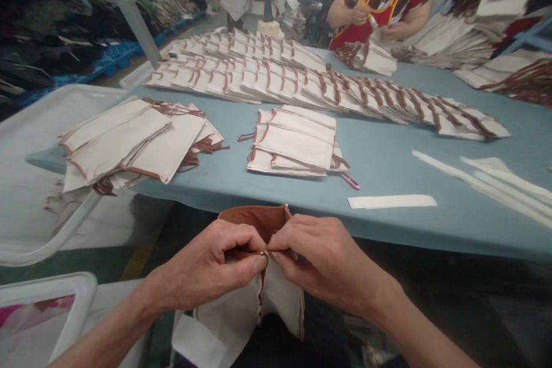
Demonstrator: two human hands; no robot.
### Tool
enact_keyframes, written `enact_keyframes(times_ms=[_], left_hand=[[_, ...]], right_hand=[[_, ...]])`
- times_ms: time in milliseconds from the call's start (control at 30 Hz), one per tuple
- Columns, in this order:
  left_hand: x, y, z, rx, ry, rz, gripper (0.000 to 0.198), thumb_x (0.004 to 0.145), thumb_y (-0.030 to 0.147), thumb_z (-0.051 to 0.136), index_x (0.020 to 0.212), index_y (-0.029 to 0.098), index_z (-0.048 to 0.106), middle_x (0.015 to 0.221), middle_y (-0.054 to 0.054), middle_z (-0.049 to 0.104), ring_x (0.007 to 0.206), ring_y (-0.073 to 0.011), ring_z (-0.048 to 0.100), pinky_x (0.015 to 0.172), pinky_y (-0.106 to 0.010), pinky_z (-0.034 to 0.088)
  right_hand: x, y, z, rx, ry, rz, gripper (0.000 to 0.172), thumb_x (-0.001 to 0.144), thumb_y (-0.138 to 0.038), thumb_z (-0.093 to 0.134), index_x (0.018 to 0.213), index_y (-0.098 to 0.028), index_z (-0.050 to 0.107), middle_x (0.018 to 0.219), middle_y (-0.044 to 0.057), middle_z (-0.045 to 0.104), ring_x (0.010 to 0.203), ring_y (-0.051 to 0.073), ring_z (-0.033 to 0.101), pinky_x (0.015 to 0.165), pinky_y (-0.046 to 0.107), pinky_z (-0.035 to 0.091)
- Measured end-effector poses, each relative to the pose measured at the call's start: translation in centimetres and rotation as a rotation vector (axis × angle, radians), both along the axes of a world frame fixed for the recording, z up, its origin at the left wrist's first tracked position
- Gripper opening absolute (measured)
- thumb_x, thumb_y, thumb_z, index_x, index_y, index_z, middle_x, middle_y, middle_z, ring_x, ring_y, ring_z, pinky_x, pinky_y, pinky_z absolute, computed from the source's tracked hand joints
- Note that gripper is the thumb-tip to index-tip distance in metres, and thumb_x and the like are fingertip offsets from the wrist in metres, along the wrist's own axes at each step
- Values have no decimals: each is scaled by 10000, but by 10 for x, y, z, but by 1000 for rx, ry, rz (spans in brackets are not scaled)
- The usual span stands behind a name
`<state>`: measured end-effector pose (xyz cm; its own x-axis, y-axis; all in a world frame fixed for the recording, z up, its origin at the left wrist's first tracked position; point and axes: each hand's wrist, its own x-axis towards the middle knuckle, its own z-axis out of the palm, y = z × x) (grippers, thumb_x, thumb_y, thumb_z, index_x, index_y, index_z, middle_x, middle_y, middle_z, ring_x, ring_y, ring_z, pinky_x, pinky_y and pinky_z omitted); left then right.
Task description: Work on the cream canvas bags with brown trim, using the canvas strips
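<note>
Close to my body, below the table edge, I hold a cream fabric pouch with a brown lining. My left hand pinches the top edge at the seam, thumb in front. Right beside it, my right hand pinches the same edge, so the fingertips of both hands nearly meet. The pouch's mouth gapes toward the table, and a brown-trimmed seam runs down its front. A white flap hangs at its lower left. Whatever small detail lies between the fingertips is hidden.
On the blue-grey table lie a small stack of pouches, a left pile and long overlapping rows. White strips and a pink tool lie nearer. A co-worker handles pieces opposite. White bins stand left.
</note>
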<state>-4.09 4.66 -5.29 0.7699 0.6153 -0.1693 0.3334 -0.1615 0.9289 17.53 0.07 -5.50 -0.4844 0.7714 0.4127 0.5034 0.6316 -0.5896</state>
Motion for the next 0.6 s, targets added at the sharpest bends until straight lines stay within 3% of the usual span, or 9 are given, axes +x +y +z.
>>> enact_keyframes(times_ms=[200, 433, 500, 600], left_hand=[[3, 1, 2, 67, -20, 6, 191, 850, 160, 530, 664, 181, 491, 603, 85, 378, 546, -71, 327, 493, -186, 265], [0, 0, -5, -6, 75, 17, 195, 828, 206, 517, 651, 203, 434, 590, 86, 354, 536, -77, 309, 477, -199, 248], [0, 0, -3, 77, 134, 22, 208, 817, 214, 507, 634, 207, 409, 585, 76, 364, 540, -85, 332, 490, -210, 247], [2, 3, 4, 328, 277, 30, 208, 754, 181, 507, 596, 204, 374, 558, 64, 364, 532, -97, 341, 518, -248, 205]], right_hand=[[-5, 5, -1, 16, -14, -47, 185, 806, -43, 517, 771, -207, 597, 659, 5, 685, 581, 140, 599, 572, 256, 403], [-7, 11, -6, -87, -67, -12, 135, 804, -89, 515, 783, -203, 585, 653, -2, 682, 550, 132, 575, 547, 247, 370], [-9, 12, -6, -79, -142, 2, 130, 814, -94, 528, 787, -200, 599, 687, 13, 712, 577, 144, 606, 558, 258, 376], [-13, 16, -5, -32, -317, -1, 128, 868, -133, 553, 773, -191, 616, 717, 56, 739, 626, 184, 650, 576, 288, 385]])
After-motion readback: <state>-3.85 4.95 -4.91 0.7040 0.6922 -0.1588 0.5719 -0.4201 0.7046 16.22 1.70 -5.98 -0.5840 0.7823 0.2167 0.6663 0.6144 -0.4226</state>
